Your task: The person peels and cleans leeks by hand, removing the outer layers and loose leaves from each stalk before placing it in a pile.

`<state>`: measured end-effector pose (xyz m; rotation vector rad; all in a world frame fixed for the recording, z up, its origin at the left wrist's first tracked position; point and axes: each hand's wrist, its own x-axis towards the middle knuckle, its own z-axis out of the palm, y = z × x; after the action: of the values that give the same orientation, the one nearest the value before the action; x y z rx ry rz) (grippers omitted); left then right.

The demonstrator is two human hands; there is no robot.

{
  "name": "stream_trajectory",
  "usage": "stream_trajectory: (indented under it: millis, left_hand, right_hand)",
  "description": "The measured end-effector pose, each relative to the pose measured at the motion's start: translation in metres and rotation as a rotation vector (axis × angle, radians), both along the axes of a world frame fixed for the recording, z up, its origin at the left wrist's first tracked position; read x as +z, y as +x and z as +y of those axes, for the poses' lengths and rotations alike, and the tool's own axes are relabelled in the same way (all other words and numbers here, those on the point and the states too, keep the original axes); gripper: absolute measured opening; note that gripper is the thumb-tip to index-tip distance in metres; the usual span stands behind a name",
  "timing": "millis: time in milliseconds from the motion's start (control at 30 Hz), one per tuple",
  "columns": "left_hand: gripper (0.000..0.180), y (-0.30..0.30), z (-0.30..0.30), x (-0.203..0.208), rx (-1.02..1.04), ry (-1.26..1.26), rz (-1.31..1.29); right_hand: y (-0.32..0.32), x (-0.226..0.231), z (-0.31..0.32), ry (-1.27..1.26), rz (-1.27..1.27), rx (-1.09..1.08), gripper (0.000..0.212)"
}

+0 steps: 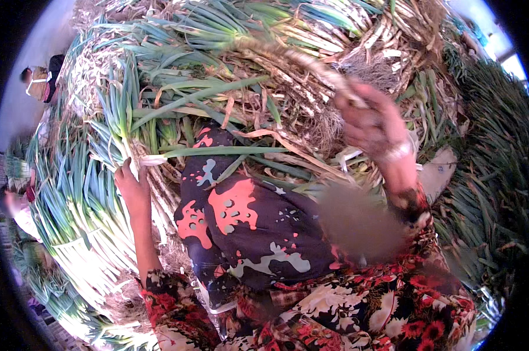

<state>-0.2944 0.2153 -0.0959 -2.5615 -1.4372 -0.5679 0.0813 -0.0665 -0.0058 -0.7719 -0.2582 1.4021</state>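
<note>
My right hand, raised at the right, is closed around the end of a long onion stalk with dry brownish skin. Motion blurs the stalk, which slants up and left over a heap of untrimmed green onions with dirty stems and roots. Left of my lap, my left hand is closed about the stems of some green onions, whose blue-green leaves fan upward. Its fingertips are partly hidden among the stems. Beside that hand lie cleaned green onions with white stems, laid side by side.
Loose leaves and peeled skins lie just beyond my dark patterned trousers. A large mass of dark green leaves fills the right side. Other people are at the far left edge. A blurred smudge covers part of my right side.
</note>
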Motion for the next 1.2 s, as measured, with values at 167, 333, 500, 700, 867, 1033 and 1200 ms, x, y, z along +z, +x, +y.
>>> stream_trajectory:
  millis: [167, 333, 500, 700, 867, 1033, 1200]
  left_hand:
    - [0.051, 0.141, -0.098, 0.087, -0.347, -1.131, -0.709]
    - [0.048, 0.159, -0.134, 0.099, -0.223, -1.583, -1.113]
    - [0.033, 0.121, -0.105, 0.151, -0.246, -1.49, -1.4]
    - [0.035, 0.088, -0.087, 0.213, -0.158, -0.59, -1.405]
    - [0.042, 0.017, 0.056, 0.148, -0.18, -0.319, -1.142]
    - [0.042, -0.033, 0.085, 0.008, 0.135, -0.227, -0.326]
    - [0.044, -0.021, 0.042, -0.079, 0.165, -0.299, -0.321]
  right_hand:
    - [-0.079, -0.004, -0.057, -0.03, 0.052, -0.156, 0.022]
    - [-0.161, 0.015, -0.042, -0.11, -0.093, 0.313, 0.022]
    - [-0.189, 0.022, -0.038, 0.352, -0.699, 0.419, 0.032]
    - [-0.174, 0.016, 0.0, 0.513, -1.129, 0.243, 0.028]
    - [-0.084, -0.049, 0.035, -0.105, -1.07, -0.239, 0.025]
    - [0.034, -0.171, 0.06, -0.467, -1.57, -0.492, 0.024]
    - [0.112, -0.239, 0.085, -0.738, -1.832, -0.333, 0.034]
